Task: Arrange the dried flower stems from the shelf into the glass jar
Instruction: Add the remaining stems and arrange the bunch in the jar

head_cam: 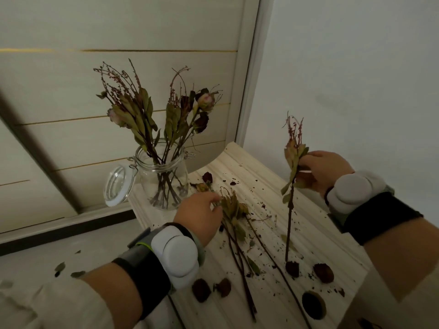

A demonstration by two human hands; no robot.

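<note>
In the head view the right hand (318, 169) pinched a dried stem (290, 210) near its leafy top, the stalk hanging below the fingers to the shelf (320, 233). The left hand (199, 214) lay with bent fingers on the loose stems (234, 210), its hold unclear. The glass jar (164, 176) stood just beyond that hand, so a careless lift might have knocked it or shed brittle heads.

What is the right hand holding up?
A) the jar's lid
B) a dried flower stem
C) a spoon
B: the right hand grips a dried flower stem upright over the shelf, while the lid hangs open beside the glass jar.
</note>
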